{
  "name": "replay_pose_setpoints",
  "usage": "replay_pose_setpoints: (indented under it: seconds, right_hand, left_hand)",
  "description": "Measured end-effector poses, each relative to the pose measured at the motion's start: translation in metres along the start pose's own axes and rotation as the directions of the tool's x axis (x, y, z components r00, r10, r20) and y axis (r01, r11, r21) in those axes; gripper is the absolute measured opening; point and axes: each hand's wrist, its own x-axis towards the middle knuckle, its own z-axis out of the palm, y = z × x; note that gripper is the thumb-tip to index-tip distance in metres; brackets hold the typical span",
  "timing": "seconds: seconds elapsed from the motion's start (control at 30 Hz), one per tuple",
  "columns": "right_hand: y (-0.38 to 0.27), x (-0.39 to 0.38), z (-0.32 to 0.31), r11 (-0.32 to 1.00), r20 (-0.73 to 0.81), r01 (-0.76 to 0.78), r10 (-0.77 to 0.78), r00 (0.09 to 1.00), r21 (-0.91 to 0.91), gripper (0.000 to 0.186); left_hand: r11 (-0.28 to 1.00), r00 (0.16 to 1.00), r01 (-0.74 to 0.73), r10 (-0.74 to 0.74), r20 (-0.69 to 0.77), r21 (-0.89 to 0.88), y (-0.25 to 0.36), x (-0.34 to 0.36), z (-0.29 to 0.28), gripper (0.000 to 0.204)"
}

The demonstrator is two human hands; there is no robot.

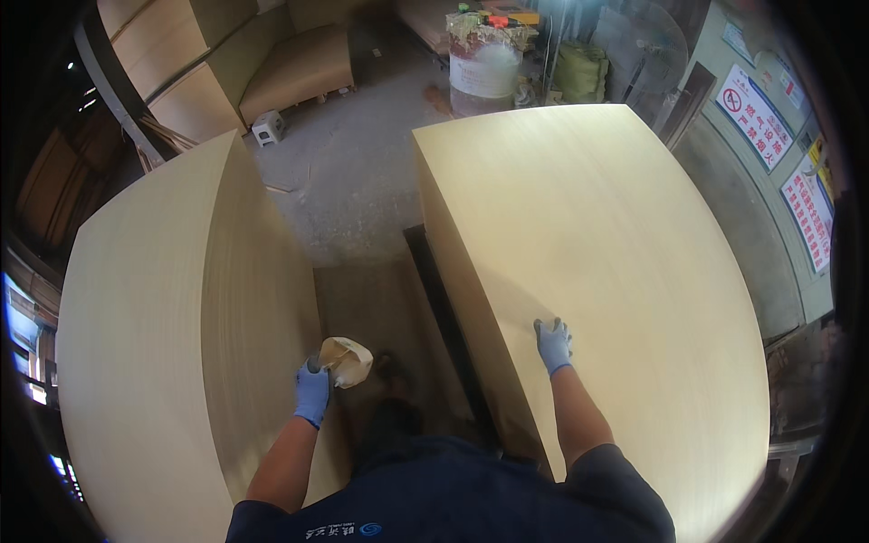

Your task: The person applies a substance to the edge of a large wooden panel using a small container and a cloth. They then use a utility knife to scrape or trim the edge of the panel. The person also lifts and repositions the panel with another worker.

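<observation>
My left hand [312, 395], in a light blue glove with grey fingertips, is closed on the edge of a whitish cut-off plastic container [359, 366]. The container is tilted with its mouth showing; a pale residue coats its inside, and what else lies in it is too small to make out. It hangs in the gap beside the left stack of pale wood sheets [136, 299]. On the right stack of pale wood sheets [625, 253], my gloved right hand [554, 346] rests on the top face near the left edge. Its fingers are apart and hold nothing.
Between the stacks runs a narrow strip of grey floor [353, 208], with a dark rail [444, 317] along the right stack's base. A white stool [268, 128], a crusted white drum [484, 77], a green sack [580, 74] and a large fan [641, 50] stand farther back.
</observation>
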Motion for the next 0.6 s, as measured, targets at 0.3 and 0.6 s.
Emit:
replay_pose_setpoints:
  seconds: [0.3,0.6]
  right_hand:
    - [0.133,-0.068,0.008,0.86,-0.336,-0.509,0.47,0.816,-0.035,0.082]
    - [0.197,-0.049,0.013,0.326,-0.413,-0.887,0.893,0.176,0.327,0.076]
  left_hand:
    - [0.968,0.974,-0.224,0.217,0.067,0.115,0.055,0.045,0.031,0.034]
    - [0.975,0.966,-0.103,0.145,0.214,-0.196,0.098,0.172,0.04,0.038]
